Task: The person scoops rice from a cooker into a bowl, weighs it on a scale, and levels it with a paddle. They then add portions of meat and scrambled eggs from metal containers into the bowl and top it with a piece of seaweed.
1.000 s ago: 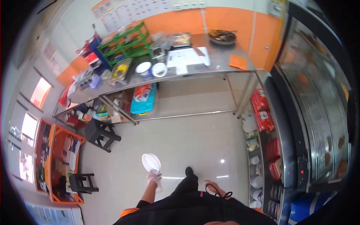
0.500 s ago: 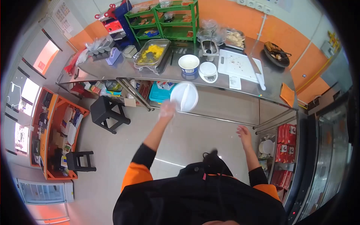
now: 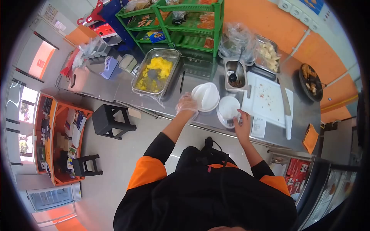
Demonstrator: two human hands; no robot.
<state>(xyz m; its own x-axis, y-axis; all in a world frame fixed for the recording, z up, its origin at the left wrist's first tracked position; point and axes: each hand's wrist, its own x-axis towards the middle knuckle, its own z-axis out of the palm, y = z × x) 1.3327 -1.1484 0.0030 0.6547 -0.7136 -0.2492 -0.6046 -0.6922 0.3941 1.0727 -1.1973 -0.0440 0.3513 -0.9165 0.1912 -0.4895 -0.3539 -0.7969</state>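
"Hands?"

"The gloved left hand [image 3: 187, 104] was clamped on the rim of a white divided dish [image 3: 210, 98], just left of the scale [image 3: 229, 109]. The bare right hand [image 3: 242, 124] had its fingers apart at the scale's near right edge; whether they touched it, I couldn't tell."

"The risk?"

"Held by one side, the dish could have tipped or bumped the scale. A stray fingertip could have skewed its reading."

"Farther out?"

"Right of the scale, the knife [image 3: 285, 102] had its handle overhanging the cutting board [image 3: 264, 101]; a sleeve [image 3: 262, 170] could have caught it."
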